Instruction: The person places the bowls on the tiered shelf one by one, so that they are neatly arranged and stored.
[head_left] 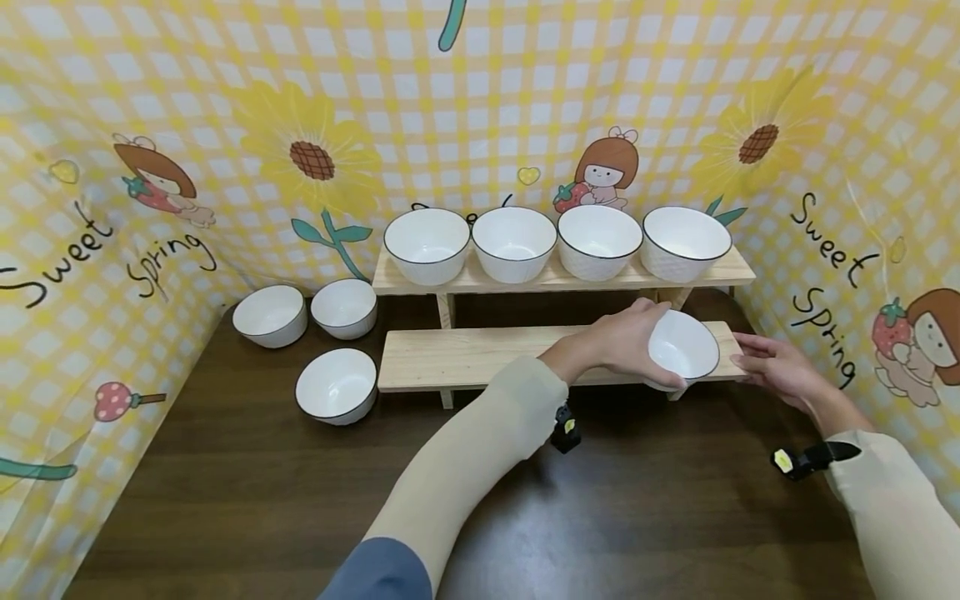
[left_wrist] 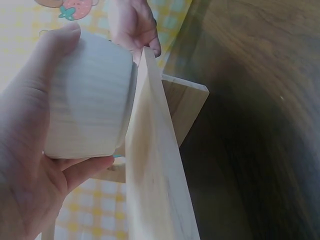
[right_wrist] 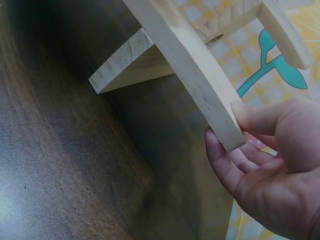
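Note:
My left hand (head_left: 628,339) grips a white bowl (head_left: 684,346) with a thin dark rim, its mouth facing up, at the right part of the lower wooden shelf (head_left: 450,354). In the left wrist view, thumb and fingers lie around the wall of the bowl (left_wrist: 92,95), base close to the board (left_wrist: 155,160); whether they touch is unclear. My right hand (head_left: 783,371) holds the right end of that shelf. The right wrist view shows its thumb on one face of the board (right_wrist: 200,85) and fingers against the other.
Several matching bowls (head_left: 513,246) stand in a row on the upper shelf (head_left: 412,285). Three more sit on the dark table (head_left: 247,492) left of the stand: a back-left bowl (head_left: 272,317), one beside it (head_left: 345,309), and a nearer one (head_left: 337,386). Checked cloth (head_left: 487,100) hangs behind and at both sides.

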